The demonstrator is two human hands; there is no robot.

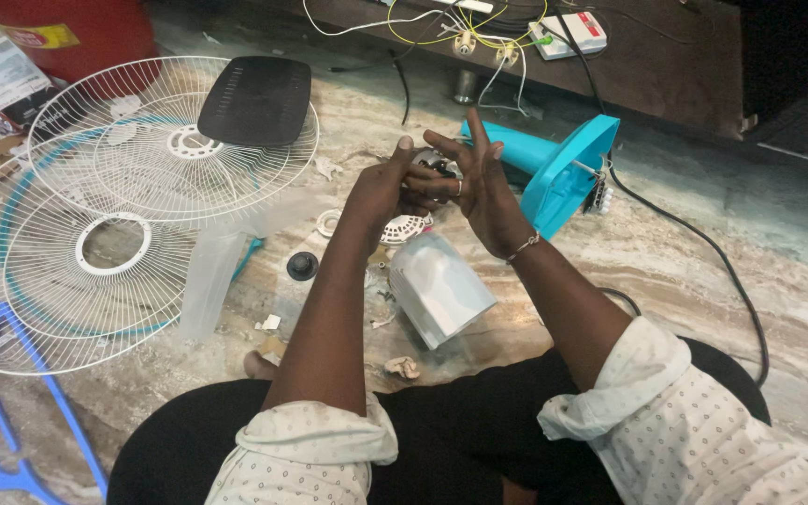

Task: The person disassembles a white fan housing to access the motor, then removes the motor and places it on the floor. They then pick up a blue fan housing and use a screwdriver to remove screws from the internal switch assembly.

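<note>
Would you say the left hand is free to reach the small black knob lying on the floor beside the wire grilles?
Probably not at once: the left hand is busy, gripping a small part together with the right hand. The path itself looks free; the black knob lies uncovered on the floor, near the left forearm.

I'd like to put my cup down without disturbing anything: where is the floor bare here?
Bare marble floor lies right of the turquoise plastic fan housing, crossed only by a black cable. Around the hands, white wire fan guards and small parts crowd everything.
</note>
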